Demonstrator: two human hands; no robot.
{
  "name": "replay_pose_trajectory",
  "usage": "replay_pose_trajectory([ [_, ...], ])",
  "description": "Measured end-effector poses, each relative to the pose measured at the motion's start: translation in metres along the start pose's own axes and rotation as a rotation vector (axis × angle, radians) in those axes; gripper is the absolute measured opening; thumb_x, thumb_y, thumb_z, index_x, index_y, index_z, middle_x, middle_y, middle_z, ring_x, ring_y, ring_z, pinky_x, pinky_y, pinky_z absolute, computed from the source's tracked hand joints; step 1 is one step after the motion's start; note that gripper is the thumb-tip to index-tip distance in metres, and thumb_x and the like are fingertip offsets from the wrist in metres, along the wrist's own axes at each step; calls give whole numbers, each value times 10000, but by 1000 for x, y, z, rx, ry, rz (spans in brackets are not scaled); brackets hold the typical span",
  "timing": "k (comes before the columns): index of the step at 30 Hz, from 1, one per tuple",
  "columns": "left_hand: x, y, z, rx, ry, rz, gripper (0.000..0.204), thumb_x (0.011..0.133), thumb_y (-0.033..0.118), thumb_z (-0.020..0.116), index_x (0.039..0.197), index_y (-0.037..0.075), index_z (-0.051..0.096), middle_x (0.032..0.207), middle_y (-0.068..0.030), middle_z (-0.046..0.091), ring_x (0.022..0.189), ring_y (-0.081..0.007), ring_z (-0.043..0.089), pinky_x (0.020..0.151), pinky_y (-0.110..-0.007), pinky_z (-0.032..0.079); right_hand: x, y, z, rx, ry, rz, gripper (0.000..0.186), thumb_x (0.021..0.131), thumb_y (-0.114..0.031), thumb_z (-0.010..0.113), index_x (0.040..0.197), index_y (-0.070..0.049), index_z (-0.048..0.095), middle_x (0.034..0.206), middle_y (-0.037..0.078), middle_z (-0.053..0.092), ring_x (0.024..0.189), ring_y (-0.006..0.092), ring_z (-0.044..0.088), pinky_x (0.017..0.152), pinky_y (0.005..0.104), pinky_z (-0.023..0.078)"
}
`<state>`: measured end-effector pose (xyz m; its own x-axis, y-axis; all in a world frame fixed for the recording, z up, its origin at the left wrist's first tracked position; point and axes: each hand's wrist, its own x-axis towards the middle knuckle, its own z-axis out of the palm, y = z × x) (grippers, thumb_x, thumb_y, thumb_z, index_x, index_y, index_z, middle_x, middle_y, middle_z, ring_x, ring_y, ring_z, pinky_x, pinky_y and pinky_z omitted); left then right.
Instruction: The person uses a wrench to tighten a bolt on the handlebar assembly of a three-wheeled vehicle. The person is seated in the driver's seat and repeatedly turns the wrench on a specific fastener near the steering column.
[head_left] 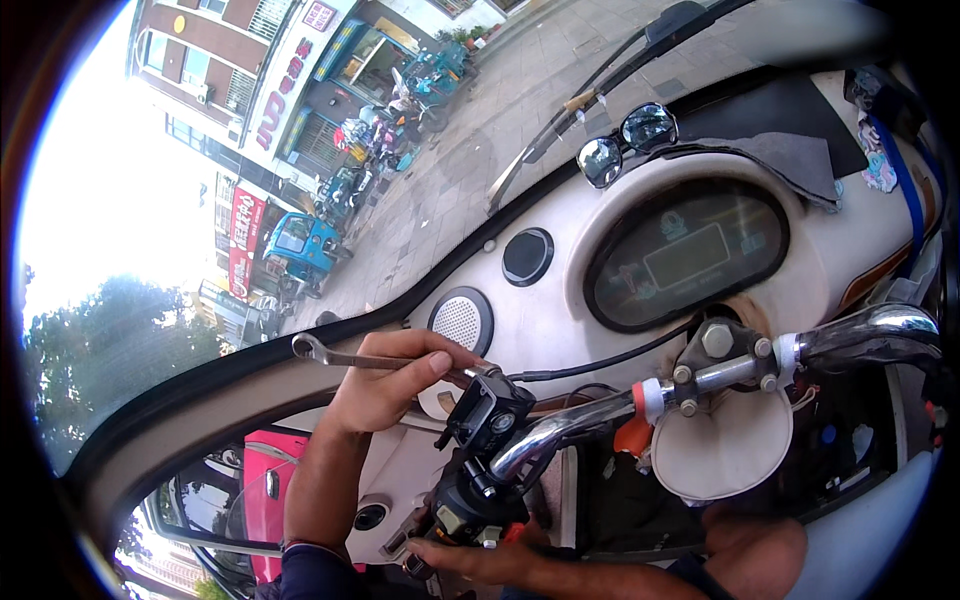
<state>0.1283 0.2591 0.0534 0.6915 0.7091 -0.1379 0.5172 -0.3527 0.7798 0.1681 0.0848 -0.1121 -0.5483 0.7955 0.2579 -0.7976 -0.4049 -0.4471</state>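
Note:
My left hand (395, 385) grips a steel wrench (350, 360), its ring end out to the left and its other end at the top of a black brake lever housing (488, 410) on the chrome handlebar (530, 445). A black cable runs from that housing toward the display. Below, my right hand (470, 560) is closed around the lower end of the handlebar's black grip, by a switch block (455, 510) with a red button. A steering clamp (718, 350) with large bolts holds the bar, and a pale round pouch (720, 450) hangs beneath it.
The pale dashboard carries an oval display (685, 255), round speaker grilles (460, 325), sunglasses (600, 160) and a grey cloth (785, 160). A black-edged windshield with a wiper borders it. A pink vehicle (270, 480) stands at left; outside are pavement, parked three-wheelers (300, 250) and shopfronts.

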Motion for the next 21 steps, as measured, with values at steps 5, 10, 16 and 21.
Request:
replay_pose_trajectory([
  [5, 4, 10, -1, -9, -15, -66, 304, 1005, 169, 632, 1113, -106, 702, 1037, -182, 743, 945, -209, 719, 866, -344, 579, -1, -1, -2, 9, -6, -5, 363, 887, -199, 812, 1160, -50, 625, 1062, 36, 669, 964, 90, 639, 869, 259, 551],
  [10, -1, 0, 0, -48, 58, -37, 310, 1008, 169, 630, 1139, -106, 690, 1058, -186, 742, 970, -222, 723, 890, -346, 577, 1, -2, 0, 21, 0, -30, 363, 890, -195, 810, 1162, -50, 618, 1066, 35, 667, 971, 87, 637, 874, 256, 550],
  [16, -16, -26, 8, -80, 97, 156, 333, 1022, 185, 620, 1184, -103, 665, 1142, -219, 723, 1083, -259, 698, 968, -381, 552, 3, -4, 1, 19, 7, -61, 364, 893, -191, 807, 1164, -51, 609, 1070, 34, 664, 979, 83, 635, 881, 252, 549],
  [21, -22, -56, 28, -246, 105, 291, 314, 1032, 192, 599, 1202, -70, 637, 1266, -276, 656, 1196, -332, 642, 1048, -462, 498, 2, -1, 1, 42, -2, -60, 365, 895, -188, 805, 1166, -51, 602, 1074, 34, 662, 986, 79, 632, 886, 248, 548],
])
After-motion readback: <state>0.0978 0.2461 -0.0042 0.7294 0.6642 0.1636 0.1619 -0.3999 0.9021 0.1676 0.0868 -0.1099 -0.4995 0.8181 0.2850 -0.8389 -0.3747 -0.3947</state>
